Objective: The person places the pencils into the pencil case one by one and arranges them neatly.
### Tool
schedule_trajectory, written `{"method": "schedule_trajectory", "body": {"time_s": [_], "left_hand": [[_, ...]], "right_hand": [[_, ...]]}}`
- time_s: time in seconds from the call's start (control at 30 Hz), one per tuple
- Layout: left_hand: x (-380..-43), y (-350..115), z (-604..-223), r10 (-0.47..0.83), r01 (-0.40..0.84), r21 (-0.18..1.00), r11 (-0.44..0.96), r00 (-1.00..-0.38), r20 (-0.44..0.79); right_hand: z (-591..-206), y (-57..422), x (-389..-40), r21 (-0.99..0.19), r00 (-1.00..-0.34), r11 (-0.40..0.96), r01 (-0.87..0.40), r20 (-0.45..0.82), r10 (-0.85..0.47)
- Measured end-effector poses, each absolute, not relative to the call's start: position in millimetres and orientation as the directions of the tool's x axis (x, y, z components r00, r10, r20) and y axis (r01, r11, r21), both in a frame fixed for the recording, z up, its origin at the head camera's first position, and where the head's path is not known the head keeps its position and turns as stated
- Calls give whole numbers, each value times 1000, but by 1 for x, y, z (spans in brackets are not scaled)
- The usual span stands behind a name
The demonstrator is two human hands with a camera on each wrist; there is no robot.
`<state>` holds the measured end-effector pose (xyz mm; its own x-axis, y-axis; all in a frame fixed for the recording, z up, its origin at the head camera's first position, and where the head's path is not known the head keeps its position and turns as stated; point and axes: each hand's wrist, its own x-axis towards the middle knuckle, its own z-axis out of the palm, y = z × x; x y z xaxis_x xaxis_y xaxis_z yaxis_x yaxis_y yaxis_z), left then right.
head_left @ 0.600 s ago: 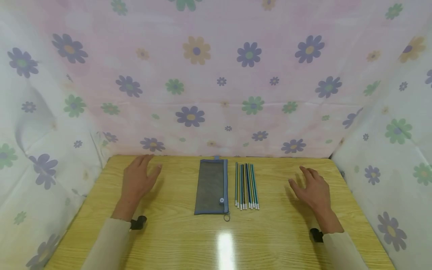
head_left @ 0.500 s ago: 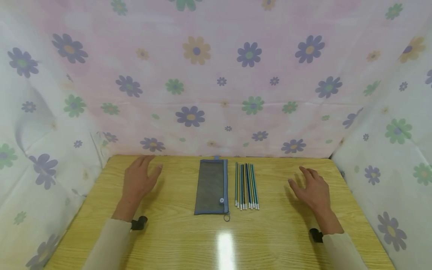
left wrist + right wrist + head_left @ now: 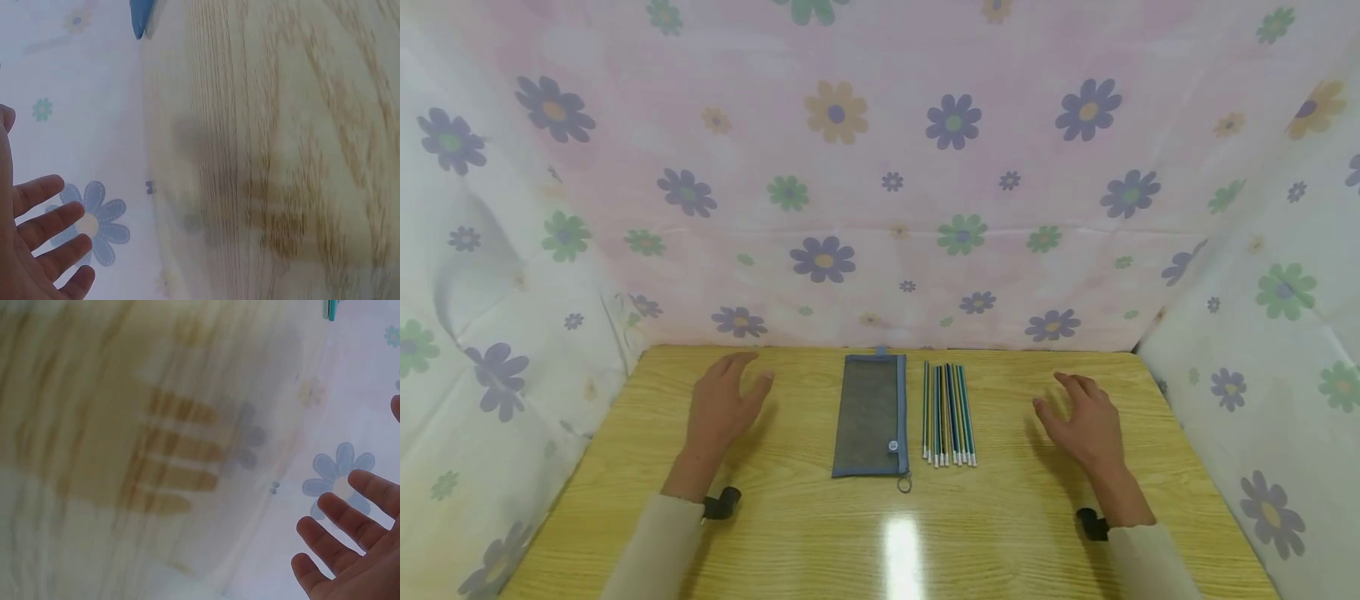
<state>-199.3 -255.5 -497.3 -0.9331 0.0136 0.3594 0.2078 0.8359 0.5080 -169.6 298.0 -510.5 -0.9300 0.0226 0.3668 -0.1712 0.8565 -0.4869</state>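
A flat mesh pencil pouch point(image 3: 867, 417) with a blue-grey border lies in the middle of the wooden table, its zipper along the right side and a metal ring at the near corner. Right beside it, several pencils point(image 3: 950, 414) lie side by side, their white eraser ends toward me. To the left of the pouch, my left hand point(image 3: 722, 408) is held over the table with spread, relaxed fingers and nothing in it. My right hand point(image 3: 1084, 423) is over the table right of the pencils, fingers likewise loose and holding nothing. Both wrist views show the fingers apart.
The wooden table point(image 3: 805, 533) meets a flowered cloth point(image 3: 880, 200) at its far edge. More of this cloth hangs at the left and right sides. A bright light reflection lies on the near part of the tabletop.
Both hands have moved slightly inward, the left one toward the pouch and the right one toward the pencils. The pouch and pencils have stayed where they were.
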Motion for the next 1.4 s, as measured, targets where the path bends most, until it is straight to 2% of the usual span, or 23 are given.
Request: {"method": "schedule_trajectory", "body": {"time_s": [0.9, 1.4], "left_hand": [[-193, -212, -507, 32, 222, 587, 779, -948, 316], [-192, -180, -520, 70, 271, 586, 764, -937, 343]], "right_hand": [[-518, 272, -170, -601, -933, 771, -210, 360, 27], [-517, 255, -167, -657, -939, 722, -215, 343, 33]]}}
